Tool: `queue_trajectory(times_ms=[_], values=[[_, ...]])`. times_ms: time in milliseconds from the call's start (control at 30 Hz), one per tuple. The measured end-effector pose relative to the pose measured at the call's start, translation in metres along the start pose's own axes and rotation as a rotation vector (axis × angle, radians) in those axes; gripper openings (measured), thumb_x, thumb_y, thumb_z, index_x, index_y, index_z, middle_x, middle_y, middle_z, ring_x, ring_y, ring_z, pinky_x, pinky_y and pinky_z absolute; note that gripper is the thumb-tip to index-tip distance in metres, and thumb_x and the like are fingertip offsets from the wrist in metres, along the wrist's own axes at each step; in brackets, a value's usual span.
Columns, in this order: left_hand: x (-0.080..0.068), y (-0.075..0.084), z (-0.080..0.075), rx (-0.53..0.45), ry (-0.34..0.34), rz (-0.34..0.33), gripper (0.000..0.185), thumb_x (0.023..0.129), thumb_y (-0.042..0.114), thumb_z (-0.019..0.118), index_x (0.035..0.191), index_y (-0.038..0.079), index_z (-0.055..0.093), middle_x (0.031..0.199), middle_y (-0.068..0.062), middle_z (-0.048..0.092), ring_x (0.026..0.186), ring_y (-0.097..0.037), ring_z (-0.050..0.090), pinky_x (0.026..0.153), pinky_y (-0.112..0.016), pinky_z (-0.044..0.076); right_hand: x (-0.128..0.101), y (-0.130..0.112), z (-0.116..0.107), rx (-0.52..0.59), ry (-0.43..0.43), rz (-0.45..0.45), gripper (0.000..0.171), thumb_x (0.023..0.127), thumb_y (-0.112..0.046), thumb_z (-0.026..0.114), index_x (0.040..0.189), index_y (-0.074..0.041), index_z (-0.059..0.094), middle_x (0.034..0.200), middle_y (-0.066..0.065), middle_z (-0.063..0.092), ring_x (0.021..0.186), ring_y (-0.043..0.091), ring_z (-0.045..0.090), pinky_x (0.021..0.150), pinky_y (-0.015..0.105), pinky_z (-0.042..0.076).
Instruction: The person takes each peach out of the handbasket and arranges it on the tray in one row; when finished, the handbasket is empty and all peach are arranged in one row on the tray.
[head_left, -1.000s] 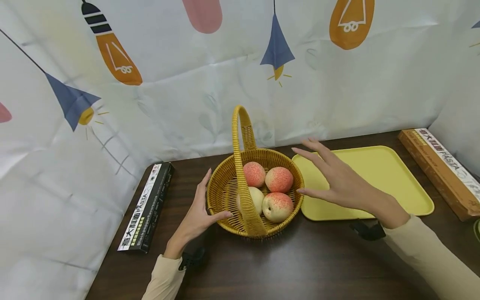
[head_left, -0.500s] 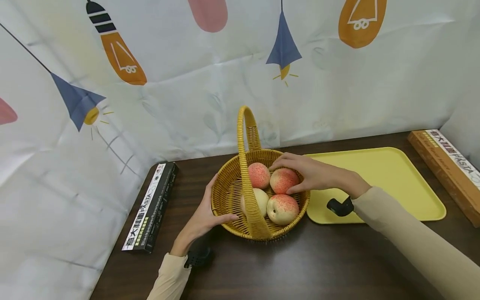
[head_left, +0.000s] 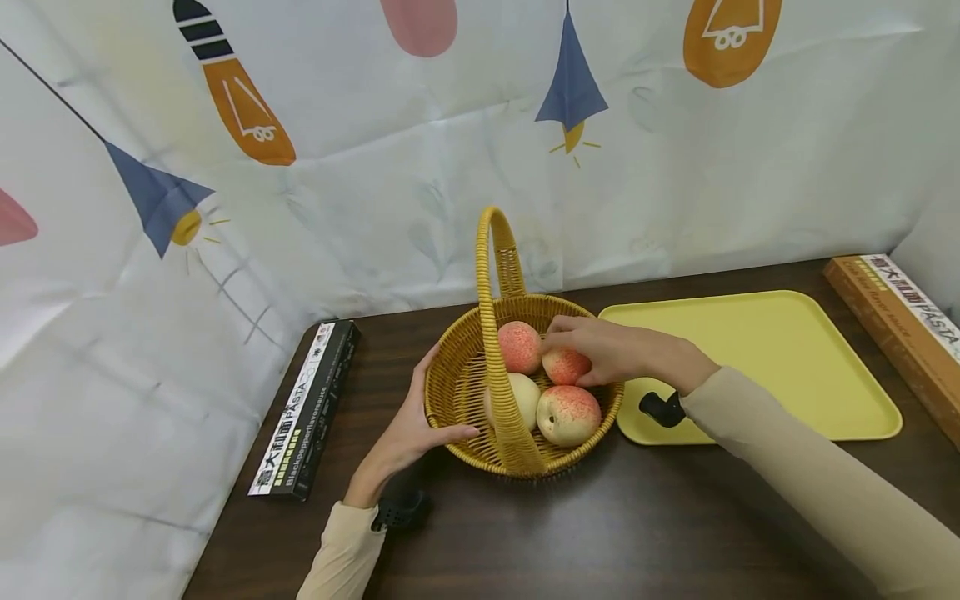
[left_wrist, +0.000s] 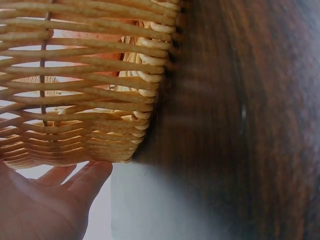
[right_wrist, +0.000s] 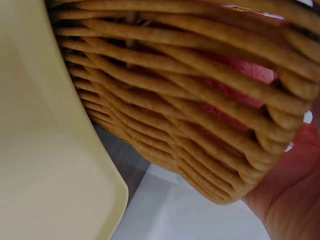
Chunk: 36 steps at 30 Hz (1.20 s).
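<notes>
A yellow wicker basket (head_left: pixel 459 375) with a tall arched handle holds several peaches. My right hand (head_left: pixel 611 348) reaches over its right rim and grips a red-blushed peach (head_left: pixel 564 367), which still sits among the others. Beside that one lie a pink peach (head_left: pixel 519 347), a pale peach (head_left: pixel 527 398) partly behind the handle, and a speckled peach (head_left: pixel 568 415). My left hand (head_left: pixel 408 429) rests against the basket's left side, fingers extended along the outside and thumb over the rim. Through the weave (right_wrist: pixel 175 90) in the right wrist view, red fruit shows.
A yellow tray (head_left: pixel 750 367) lies right of the basket, close to its side. A black pasta box (head_left: pixel 307 408) stands at the left of the dark table (head_left: pixel 585 525), and an orange-brown pasta box (head_left: pixel 885 325) at the far right. A patterned curtain (head_left: pixel 360 233) hangs behind.
My right hand has come from above the tray's left edge into the basket and closed its fingers round a peach. My left hand keeps its place at the basket. The view has shifted slightly.
</notes>
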<state>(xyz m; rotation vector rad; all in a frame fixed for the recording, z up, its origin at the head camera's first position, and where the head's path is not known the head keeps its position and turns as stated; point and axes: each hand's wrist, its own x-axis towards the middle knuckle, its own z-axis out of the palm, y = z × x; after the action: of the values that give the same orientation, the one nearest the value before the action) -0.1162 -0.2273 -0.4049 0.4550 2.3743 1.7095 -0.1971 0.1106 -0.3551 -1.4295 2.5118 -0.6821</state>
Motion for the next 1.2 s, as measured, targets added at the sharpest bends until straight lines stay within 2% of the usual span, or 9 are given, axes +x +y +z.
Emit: queue_trajectory(times_ms=[133, 300, 533, 667, 767, 900, 1067, 1200], values=[[0.000, 0.000, 0.000, 0.005, 0.006, -0.003, 0.124, 0.080, 0.028, 0.093, 0.168, 0.024, 0.006, 0.167, -0.014, 0.023, 0.147, -0.039, 0.035, 0.107, -0.046, 0.045, 0.002, 0.003, 0.000, -0.007, -0.015, 0.008, 0.055, 0.080, -0.002, 0.090, 0.130, -0.007, 0.067, 0.122, 0.009, 0.058, 0.114, 0.028, 0.059, 0.097, 0.048, 0.052], [-0.001, 0.000, 0.001, -0.031, 0.005, 0.002, 0.123, 0.081, 0.022, 0.093, 0.168, 0.023, 0.007, 0.167, -0.015, 0.023, 0.146, -0.039, 0.035, 0.105, -0.041, 0.047, 0.000, 0.008, 0.001, -0.015, -0.011, -0.006, 0.058, 0.082, -0.010, 0.090, 0.134, -0.013, 0.064, 0.116, 0.006, 0.058, 0.106, 0.025, 0.061, 0.093, 0.047, 0.053], [-0.001, -0.002, 0.002, -0.039, 0.011, -0.005, 0.122, 0.081, 0.022, 0.093, 0.168, 0.024, 0.007, 0.165, -0.016, 0.026, 0.145, -0.039, 0.037, 0.103, -0.035, 0.048, 0.004, 0.011, 0.004, 0.039, 0.017, -0.071, 0.054, 0.083, -0.010, 0.089, 0.132, -0.009, 0.066, 0.125, 0.006, 0.060, 0.114, 0.026, 0.059, 0.096, 0.048, 0.050], [-0.002, -0.004, 0.003, -0.040, 0.011, -0.020, 0.122, 0.080, 0.023, 0.093, 0.168, 0.024, 0.007, 0.165, -0.016, 0.027, 0.144, -0.038, 0.039, 0.104, -0.037, 0.048, 0.003, 0.011, 0.008, 0.073, 0.049, -0.057, 0.054, 0.082, -0.009, 0.089, 0.132, -0.010, 0.067, 0.124, 0.005, 0.059, 0.115, 0.024, 0.057, 0.096, 0.047, 0.051], [-0.002, -0.005, 0.004, -0.038, 0.007, -0.033, 0.122, 0.081, 0.024, 0.093, 0.168, 0.023, 0.007, 0.165, -0.017, 0.026, 0.144, -0.039, 0.039, 0.106, -0.042, 0.047, -0.001, 0.012, 0.011, 0.122, 0.123, -0.042, 0.056, 0.081, -0.006, 0.090, 0.131, -0.011, 0.067, 0.126, 0.006, 0.056, 0.117, 0.025, 0.056, 0.096, 0.046, 0.052], [0.000, -0.004, 0.005, -0.032, 0.006, -0.048, 0.121, 0.082, 0.023, 0.091, 0.168, 0.024, 0.006, 0.165, -0.016, 0.026, 0.145, -0.037, 0.038, 0.107, -0.045, 0.046, -0.013, 0.012, 0.004, 0.181, 0.267, -0.033, 0.059, 0.078, -0.006, 0.093, 0.130, -0.013, 0.067, 0.129, 0.006, 0.056, 0.115, 0.025, 0.058, 0.090, 0.045, 0.056], [0.000, -0.002, 0.004, -0.030, 0.006, -0.047, 0.122, 0.082, 0.024, 0.092, 0.168, 0.025, 0.006, 0.165, -0.017, 0.026, 0.145, -0.039, 0.038, 0.107, -0.049, 0.045, -0.039, 0.006, -0.023, 0.219, 0.415, 0.003, 0.062, 0.081, -0.010, 0.092, 0.134, -0.011, 0.060, 0.132, 0.006, 0.058, 0.111, 0.020, 0.061, 0.083, 0.036, 0.058], [-0.001, 0.000, 0.002, -0.033, 0.011, -0.037, 0.122, 0.081, 0.028, 0.092, 0.168, 0.024, 0.006, 0.165, -0.018, 0.026, 0.144, -0.040, 0.038, 0.107, -0.050, 0.045, -0.065, 0.000, -0.045, 0.250, 0.528, 0.066, 0.066, 0.082, -0.004, 0.089, 0.140, -0.008, 0.057, 0.134, 0.005, 0.057, 0.107, 0.012, 0.062, 0.083, 0.024, 0.058]])
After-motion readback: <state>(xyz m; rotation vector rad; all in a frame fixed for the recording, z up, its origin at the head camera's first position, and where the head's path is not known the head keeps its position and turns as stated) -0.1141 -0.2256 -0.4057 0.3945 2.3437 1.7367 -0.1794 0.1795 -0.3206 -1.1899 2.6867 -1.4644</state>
